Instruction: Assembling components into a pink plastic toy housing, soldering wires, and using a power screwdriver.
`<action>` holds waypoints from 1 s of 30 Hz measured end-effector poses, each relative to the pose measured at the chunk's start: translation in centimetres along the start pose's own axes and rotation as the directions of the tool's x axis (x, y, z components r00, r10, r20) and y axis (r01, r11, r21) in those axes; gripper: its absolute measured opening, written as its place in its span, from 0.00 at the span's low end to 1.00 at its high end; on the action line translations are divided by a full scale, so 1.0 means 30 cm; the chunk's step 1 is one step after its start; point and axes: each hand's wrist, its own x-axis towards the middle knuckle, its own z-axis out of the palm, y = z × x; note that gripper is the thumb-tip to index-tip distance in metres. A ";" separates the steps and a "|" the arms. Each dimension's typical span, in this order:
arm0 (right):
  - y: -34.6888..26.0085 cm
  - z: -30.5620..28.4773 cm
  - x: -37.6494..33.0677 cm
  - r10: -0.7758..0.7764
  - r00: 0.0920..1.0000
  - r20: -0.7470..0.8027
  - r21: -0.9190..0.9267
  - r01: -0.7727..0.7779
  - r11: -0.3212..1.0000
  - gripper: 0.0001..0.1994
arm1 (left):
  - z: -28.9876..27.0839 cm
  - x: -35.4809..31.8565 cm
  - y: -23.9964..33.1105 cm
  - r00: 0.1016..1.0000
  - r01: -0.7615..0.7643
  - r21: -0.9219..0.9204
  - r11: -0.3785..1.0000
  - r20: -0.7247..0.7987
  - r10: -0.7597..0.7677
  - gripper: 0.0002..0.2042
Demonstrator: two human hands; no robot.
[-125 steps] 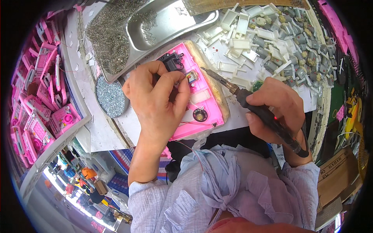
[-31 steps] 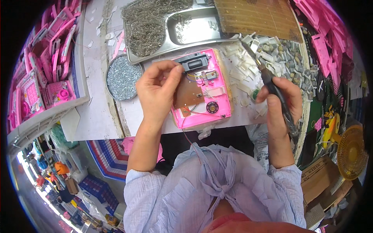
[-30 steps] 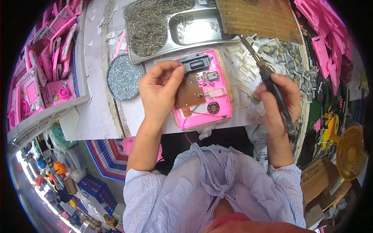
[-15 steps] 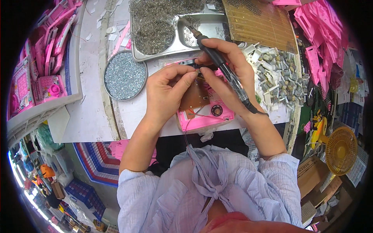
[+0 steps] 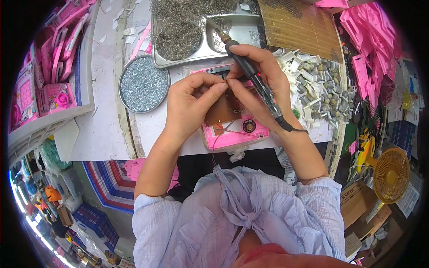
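A black soldering iron [image 5: 255, 76] lies slanted across my right hand [image 5: 268, 85], its metal tip pointing up and away over the steel tray and its cord trailing off at my wrist. While keeping the iron, the right thumb and fingertips pinch close to those of my left hand [image 5: 190, 105]. My left hand is closed, thumb against forefinger, on something too small to make out. Directly under both hands lies a pink plastic toy housing [image 5: 223, 139] with a brown circuit board [image 5: 221, 111], a round black speaker [image 5: 249, 125] and thin red and dark wires [image 5: 228, 130].
Beyond the hands stands a steel compartment tray [image 5: 192, 59] filled with small springs. A round dish of screws [image 5: 144, 85] sits left, a heap of white and grey plastic parts [image 5: 319, 87] right. Cardboard [image 5: 301, 29] lies at the back. Pink housings [image 5: 56, 96] fill a left-hand crate.
The fingertips of both hands have shifted slightly together over the housing. The soldering iron stays in my right hand at nearly the same slant.
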 end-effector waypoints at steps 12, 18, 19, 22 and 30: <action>-0.065 -0.138 -0.078 -0.206 0.974 -0.094 -0.272 0.174 0.946 0.23 | 0.009 0.017 0.022 0.973 -0.212 0.297 0.931 -0.026 0.230 0.05; -0.095 -0.263 -0.196 -0.173 0.978 -0.114 -0.161 0.153 0.975 0.20 | 0.059 0.023 0.021 0.935 -0.306 0.522 0.796 0.006 0.356 0.05; -0.093 -0.265 -0.205 -0.175 0.980 -0.100 -0.160 0.158 0.974 0.20 | 0.065 0.022 0.018 0.930 -0.312 0.538 0.783 0.007 0.366 0.06; -0.082 -0.269 -0.209 -0.196 0.980 -0.043 -0.181 0.185 0.966 0.19 | 0.076 0.016 0.013 0.926 -0.311 0.580 0.753 0.005 0.379 0.05; -0.054 -0.239 -0.186 -0.281 0.952 0.125 -0.244 0.304 0.921 0.18 | 0.090 0.018 0.001 0.905 -0.322 0.611 0.723 -0.026 0.425 0.06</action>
